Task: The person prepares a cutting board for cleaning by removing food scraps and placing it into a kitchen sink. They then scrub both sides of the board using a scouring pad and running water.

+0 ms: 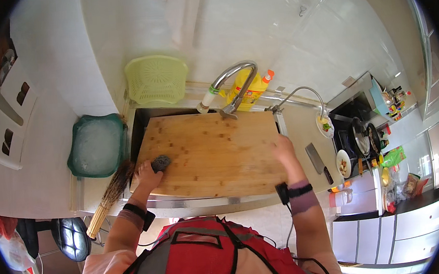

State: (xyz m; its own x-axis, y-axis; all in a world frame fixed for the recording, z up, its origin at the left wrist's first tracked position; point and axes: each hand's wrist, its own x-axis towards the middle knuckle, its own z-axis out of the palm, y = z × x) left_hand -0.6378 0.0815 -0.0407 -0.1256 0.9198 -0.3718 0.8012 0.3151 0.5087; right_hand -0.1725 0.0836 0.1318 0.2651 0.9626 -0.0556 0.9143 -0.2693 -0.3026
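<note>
A large bamboo cutting board (213,153) lies across the sink. At its left edge rests my left hand (148,176), with a dark grey steel wool scrubber (161,163) held between thumb and forefinger; the other fingers lie along the board's edge. My right hand (284,149) is at the right edge of the board, its fingers bent inward and blurred, so whether they grip the edge is unclear. Beyond the board, a chrome faucet (237,76) arches over its far edge. Most of the sink basin (137,124) is hidden underneath.
A bundled-stick brush (111,197) overhangs the counter at left, by a green basin (97,145) of cloudy liquid. Behind stand a light-green plastic basket (157,80) and a yellow detergent bottle (245,91). On the right lie a cleaver (317,161) and plates of food (343,163) near the stove.
</note>
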